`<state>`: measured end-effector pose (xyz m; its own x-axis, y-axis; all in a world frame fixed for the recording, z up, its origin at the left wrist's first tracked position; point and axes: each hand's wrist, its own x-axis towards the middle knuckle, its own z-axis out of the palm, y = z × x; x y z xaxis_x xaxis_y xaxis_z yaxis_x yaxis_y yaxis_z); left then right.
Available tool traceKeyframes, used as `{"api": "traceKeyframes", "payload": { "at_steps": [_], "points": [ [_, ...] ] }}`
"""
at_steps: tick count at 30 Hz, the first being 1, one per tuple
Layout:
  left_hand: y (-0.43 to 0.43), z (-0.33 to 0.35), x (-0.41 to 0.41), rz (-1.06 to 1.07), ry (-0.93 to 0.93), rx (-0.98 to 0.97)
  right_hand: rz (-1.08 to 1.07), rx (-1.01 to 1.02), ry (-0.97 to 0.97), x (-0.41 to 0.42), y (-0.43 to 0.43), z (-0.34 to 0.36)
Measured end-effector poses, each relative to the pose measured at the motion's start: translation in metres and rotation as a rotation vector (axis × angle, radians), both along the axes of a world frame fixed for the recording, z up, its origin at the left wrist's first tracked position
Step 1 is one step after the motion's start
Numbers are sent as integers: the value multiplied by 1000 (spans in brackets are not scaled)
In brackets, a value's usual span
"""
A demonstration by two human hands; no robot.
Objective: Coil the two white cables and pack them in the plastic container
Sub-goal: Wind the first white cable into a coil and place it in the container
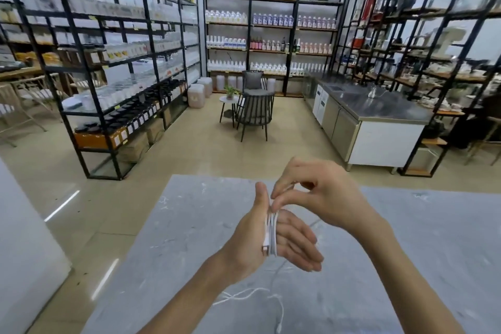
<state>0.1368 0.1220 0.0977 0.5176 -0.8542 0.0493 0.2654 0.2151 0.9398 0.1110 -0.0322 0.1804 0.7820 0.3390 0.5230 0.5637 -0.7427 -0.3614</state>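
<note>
Your left hand [291, 238] acts as the former: fingers straight and close together, thumb up, so the white cable [272, 230] wraps in even loops around the palm, with its USB plug [265, 248] at the heel of the hand. Your right hand [322, 192] pinches the cable between thumb and forefinger just above the loops, probably to lay on a turn. A loose white line [244, 296] trails on the grey marble table [176, 238]; you cannot tell whether it's the same cable. The plastic container is not in view
</note>
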Motion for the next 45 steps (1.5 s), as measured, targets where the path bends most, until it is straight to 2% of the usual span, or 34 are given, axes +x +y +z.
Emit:
{"api": "traceKeyframes", "payload": {
  "at_steps": [3,5,7,9,11,14,16,17,19,21,24,27,30,33,35,37,38,39,40,43,45],
  "points": [
    [13,19,6,-28,-11,-98,81,512,288,23,5,-29],
    [18,27,16,29,46,-187,31,688,458,26,22,-69],
    [20,31,33,181,170,-261,-45,652,507,17,44,-107],
    [24,31,53,338,264,-289,9,583,574,0,62,-133],
    [28,25,64,427,250,-208,44,392,600,-19,66,-141],
    [26,5,55,364,146,46,-22,23,287,-32,47,-106],
    [19,-6,36,233,71,172,-80,-115,-45,-29,28,-69],
    [15,-10,25,131,46,158,-87,-132,-179,-24,20,-51],
    [9,-11,7,-72,63,39,-34,-38,-207,-9,7,-25],
    [7,-4,1,-162,79,-66,62,219,-27,7,1,-18],
    [11,13,10,-87,53,-168,127,582,322,24,9,-46],
    [17,24,30,88,185,-284,32,736,502,20,38,-98],
    [24,30,57,291,309,-342,27,681,587,-3,63,-141],
    [30,23,70,414,247,-191,32,320,518,-30,57,-145],
    [28,10,62,371,147,-5,-5,106,346,-40,42,-115],
    [21,-3,44,245,57,129,-108,-83,2,-39,24,-75],
    [16,-9,32,154,37,132,-154,-129,-164,-35,15,-55],
    [12,-13,21,50,20,98,-169,-115,-243,-28,8,-37],
    [8,-13,11,-56,0,46,-140,-34,-222,-19,3,-24],
    [3,3,3,-207,-3,-135,-12,378,154,6,3,-23],
    [6,15,11,-83,34,-217,6,559,373,9,15,-51]
  ]
}}
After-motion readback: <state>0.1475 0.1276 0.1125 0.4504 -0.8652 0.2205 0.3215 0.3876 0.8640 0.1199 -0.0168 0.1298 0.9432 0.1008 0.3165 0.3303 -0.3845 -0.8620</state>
